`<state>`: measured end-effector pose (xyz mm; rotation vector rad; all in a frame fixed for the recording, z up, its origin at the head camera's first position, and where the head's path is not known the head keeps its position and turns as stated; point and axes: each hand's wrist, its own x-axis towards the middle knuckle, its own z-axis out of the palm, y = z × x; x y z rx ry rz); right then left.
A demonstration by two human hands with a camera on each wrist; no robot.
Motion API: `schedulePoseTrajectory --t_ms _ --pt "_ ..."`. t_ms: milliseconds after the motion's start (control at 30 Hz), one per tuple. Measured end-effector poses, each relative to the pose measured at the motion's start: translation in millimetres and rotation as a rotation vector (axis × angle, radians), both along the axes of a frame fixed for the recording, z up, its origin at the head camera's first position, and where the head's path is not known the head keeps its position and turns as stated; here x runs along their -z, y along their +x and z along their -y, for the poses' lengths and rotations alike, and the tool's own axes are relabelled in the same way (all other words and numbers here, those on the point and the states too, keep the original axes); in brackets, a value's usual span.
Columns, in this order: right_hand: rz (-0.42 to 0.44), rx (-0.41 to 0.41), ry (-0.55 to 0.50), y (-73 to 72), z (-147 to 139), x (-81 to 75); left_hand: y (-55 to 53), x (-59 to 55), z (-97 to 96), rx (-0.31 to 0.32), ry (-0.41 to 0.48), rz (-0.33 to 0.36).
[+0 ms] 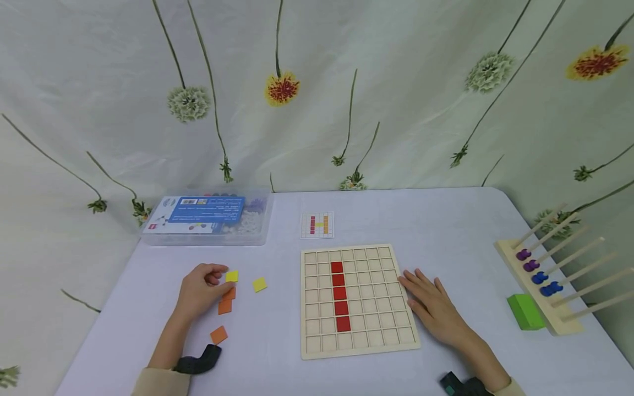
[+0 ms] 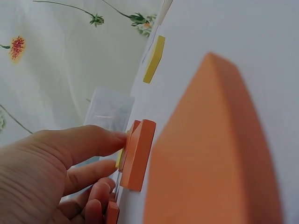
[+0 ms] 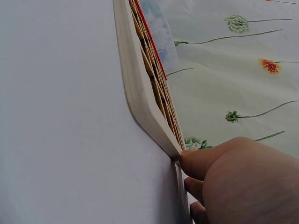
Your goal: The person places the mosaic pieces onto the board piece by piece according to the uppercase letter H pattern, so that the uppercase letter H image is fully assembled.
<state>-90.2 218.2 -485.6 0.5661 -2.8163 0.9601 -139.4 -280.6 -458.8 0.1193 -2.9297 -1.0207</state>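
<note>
My left hand [image 1: 200,289] pinches a yellow square tile [image 1: 231,276] between thumb and fingers, just above some orange tiles [image 1: 225,306]. In the left wrist view, that yellow tile [image 2: 119,158] shows only as a thin edge near the fingertips. A second yellow tile [image 1: 260,284] lies to the right, and an orange tile [image 1: 218,335] sits closer to the wrist. My right hand [image 1: 436,308] lies with fingers extended against the right edge of a wooden grid board [image 1: 360,350]. Several red tiles [image 1: 339,293] form one column on the board.
Behind the board lies a small pattern card [image 1: 317,225] with coloured squares. A clear plastic box [image 1: 242,240] with a blue label stands at the back left. On the right are a wooden peg rack [image 1: 537,286] with purple and blue beads and a green block [image 1: 525,312].
</note>
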Motion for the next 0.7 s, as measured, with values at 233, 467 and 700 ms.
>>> schedulePoseTrajectory --t_ms 233,467,700 --pt "0.007 0.000 0.000 0.2 0.0 0.4 -1.3 5.6 -0.1 0.003 -0.029 -0.018" --pt "0.001 0.003 -0.005 0.3 -0.7 2.9 -3.1 8.1 1.0 0.013 -0.037 -0.044" --pt "-0.009 -0.001 0.000 -0.8 -1.2 4.1 -1.8 8.7 1.6 0.019 -0.051 -0.081"
